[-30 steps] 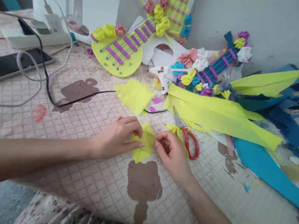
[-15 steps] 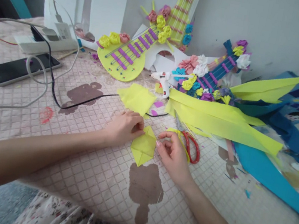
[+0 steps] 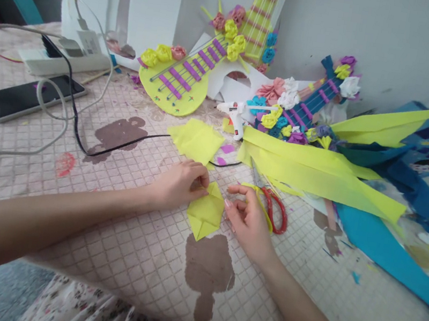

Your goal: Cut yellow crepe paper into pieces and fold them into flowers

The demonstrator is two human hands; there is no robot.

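Note:
A folded square of yellow crepe paper (image 3: 206,213) lies on the quilted cloth between my hands, its corners turned in. My left hand (image 3: 184,183) pinches its upper left edge between thumb and fingers. At the paper's right edge is my right hand (image 3: 248,217), its fingers curled and apart, the thumb close to or touching the paper; nothing shows in its grasp. Just beyond lies a stack of yellow paper pieces (image 3: 196,140). Red-handled scissors (image 3: 280,220) rest right behind my right hand, their blades partly covered by yellow paper.
A white glue gun (image 3: 235,116) stands behind the yellow paper strips (image 3: 319,169). Decorated paper guitars (image 3: 178,81) lean at the back. Left are a phone (image 3: 24,98), a power strip (image 3: 67,61) and loose cables. A blue paper strip (image 3: 386,255) lies right.
The folded yellow paper has tilted slightly under my left hand's pinch. My right hand has barely moved.

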